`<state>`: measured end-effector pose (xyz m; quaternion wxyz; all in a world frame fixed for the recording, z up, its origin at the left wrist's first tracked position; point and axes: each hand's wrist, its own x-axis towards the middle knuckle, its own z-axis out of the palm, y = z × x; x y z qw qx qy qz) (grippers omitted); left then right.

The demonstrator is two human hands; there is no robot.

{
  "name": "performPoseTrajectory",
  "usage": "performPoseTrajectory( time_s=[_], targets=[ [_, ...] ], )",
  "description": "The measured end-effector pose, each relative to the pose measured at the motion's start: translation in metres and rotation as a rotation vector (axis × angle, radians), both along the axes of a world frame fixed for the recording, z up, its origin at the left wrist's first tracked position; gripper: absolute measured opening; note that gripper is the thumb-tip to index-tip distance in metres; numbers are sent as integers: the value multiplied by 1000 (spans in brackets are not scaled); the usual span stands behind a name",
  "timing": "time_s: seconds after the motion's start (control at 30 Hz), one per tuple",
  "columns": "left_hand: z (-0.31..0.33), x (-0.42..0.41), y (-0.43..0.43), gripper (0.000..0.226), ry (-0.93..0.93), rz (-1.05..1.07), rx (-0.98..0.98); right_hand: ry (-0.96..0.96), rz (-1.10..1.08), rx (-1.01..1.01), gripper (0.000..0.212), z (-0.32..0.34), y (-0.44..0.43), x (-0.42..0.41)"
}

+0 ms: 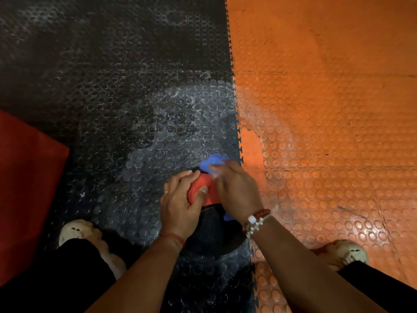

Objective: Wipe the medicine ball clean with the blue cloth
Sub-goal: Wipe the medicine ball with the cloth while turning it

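Note:
A red and black medicine ball (pixel 208 219) sits on the studded floor between my feet, low in the head view. My left hand (pixel 180 204) holds its left side, thumb laid across the red panel. My right hand (pixel 234 190) presses the blue cloth (pixel 212 162) against the ball's far upper side, fingers curled round the cloth. A scrap of blue also pokes out under my right wrist. Much of the ball is hidden by both hands.
The floor is black studded tile (pixel 126 105) on the left and orange studded tile (pixel 327 98) on the right, joined by a toothed seam. A red mat (pixel 24 188) lies at the left edge. My shoes (pixel 79 231) flank the ball.

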<state>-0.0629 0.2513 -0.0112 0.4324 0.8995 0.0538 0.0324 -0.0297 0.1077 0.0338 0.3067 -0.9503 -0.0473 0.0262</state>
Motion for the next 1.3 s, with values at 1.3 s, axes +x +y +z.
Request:
performPoseTrajectory(
  time_s=[1.3],
  targets=[
    [3,4,-3,56,70,-7,-90,421,-641,434,21,-55,-67,-13]
  ],
)
